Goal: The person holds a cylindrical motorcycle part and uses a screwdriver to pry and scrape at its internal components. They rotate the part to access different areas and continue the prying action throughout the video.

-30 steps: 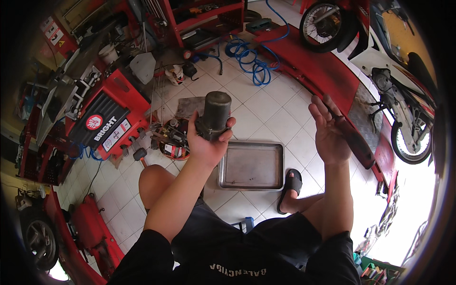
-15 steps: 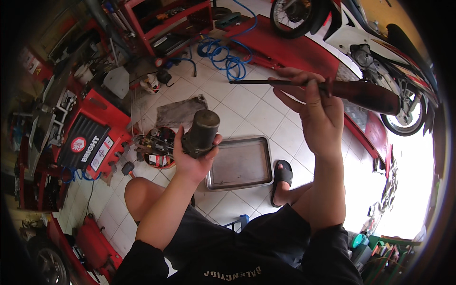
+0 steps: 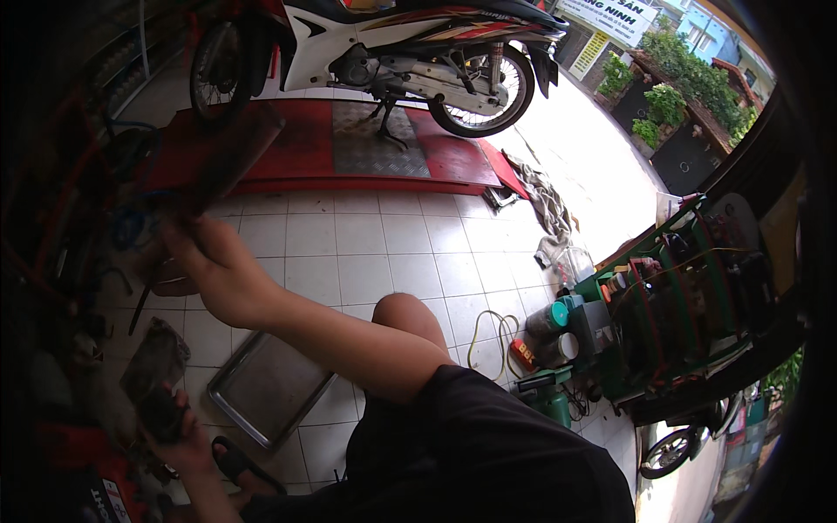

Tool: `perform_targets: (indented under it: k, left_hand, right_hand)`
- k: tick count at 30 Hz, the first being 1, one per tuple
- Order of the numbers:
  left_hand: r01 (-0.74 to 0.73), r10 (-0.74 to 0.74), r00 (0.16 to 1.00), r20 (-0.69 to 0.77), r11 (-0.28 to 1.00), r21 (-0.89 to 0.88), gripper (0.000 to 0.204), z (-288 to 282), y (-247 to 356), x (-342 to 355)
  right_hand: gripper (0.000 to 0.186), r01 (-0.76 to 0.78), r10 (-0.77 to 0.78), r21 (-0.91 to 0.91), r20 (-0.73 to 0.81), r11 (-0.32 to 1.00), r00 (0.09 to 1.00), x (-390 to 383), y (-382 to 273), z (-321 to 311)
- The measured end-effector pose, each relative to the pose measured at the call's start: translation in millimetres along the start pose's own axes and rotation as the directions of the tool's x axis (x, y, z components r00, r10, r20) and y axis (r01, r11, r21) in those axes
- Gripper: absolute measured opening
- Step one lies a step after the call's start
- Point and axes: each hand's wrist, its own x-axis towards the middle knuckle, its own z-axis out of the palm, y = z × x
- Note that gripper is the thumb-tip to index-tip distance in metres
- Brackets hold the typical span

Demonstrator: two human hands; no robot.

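Observation:
My right hand (image 3: 218, 270) is closed round a large screwdriver (image 3: 237, 161). Its thick dark handle points up to the right, and its thin shaft slants down to the left past my fingers. Lower down, near the left edge, my left hand (image 3: 181, 446) grips a dark cylindrical metal part (image 3: 163, 411), partly lost in shadow. Between the two hands and to their right, a shallow metal tray (image 3: 261, 392) lies on the tiled floor. A dirty grey cloth (image 3: 157, 349) is spread just beyond the left hand.
A white motorcycle (image 3: 392, 70) stands on a red lift platform (image 3: 296, 170) ahead. To the right is a green rack (image 3: 671, 305) full of tools and containers, with jars (image 3: 545, 321) beside it. A crumpled cloth (image 3: 551, 209) lies by the platform's end.
My view has swung to the right, bringing the green rack and street into sight. Both hands now appear farther left, still holding the screwdriver and the metal part.

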Motion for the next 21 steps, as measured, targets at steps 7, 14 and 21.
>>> perform_targets:
  k: [7,14,21]
  left_hand:
    - [-0.020,0.019,1.000,-0.023,0.999,-0.051,0.050,12.4,0.5,-10.1]
    - [0.098,-0.087,0.988,0.127,0.992,-0.083,0.060,16.0,-1.7,0.4]
    - [0.122,-0.121,0.965,0.233,0.992,0.010,0.063,24.4,9.6,-9.2]
  right_hand:
    - [0.028,0.013,-0.012,0.101,-0.010,0.995,1.000,7.9,17.9,-3.8]
    - [0.024,0.115,-0.126,0.127,0.079,0.985,0.989,-2.0,23.2,14.0]
    - [0.020,0.133,-0.126,-0.034,0.164,0.991,0.978,-12.4,23.4,40.9]
